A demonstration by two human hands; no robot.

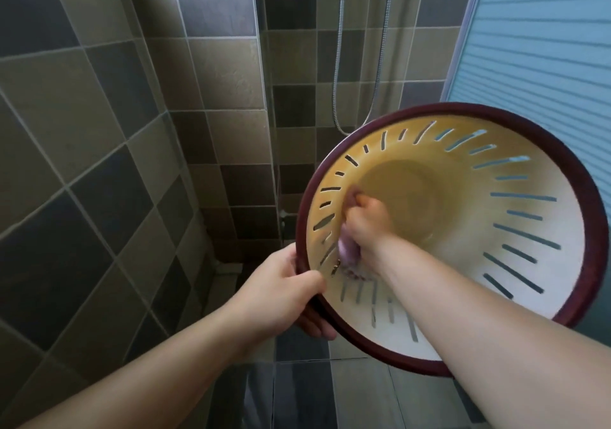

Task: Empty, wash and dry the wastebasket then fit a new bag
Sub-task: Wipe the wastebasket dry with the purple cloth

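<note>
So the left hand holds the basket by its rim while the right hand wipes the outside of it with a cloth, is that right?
Not quite. In the head view the right hand is reaching inside the wastebasket, rubbing the purple cloth against the inner wall, not the outside. The rest holds: the left hand grips the dark red rim.
</note>
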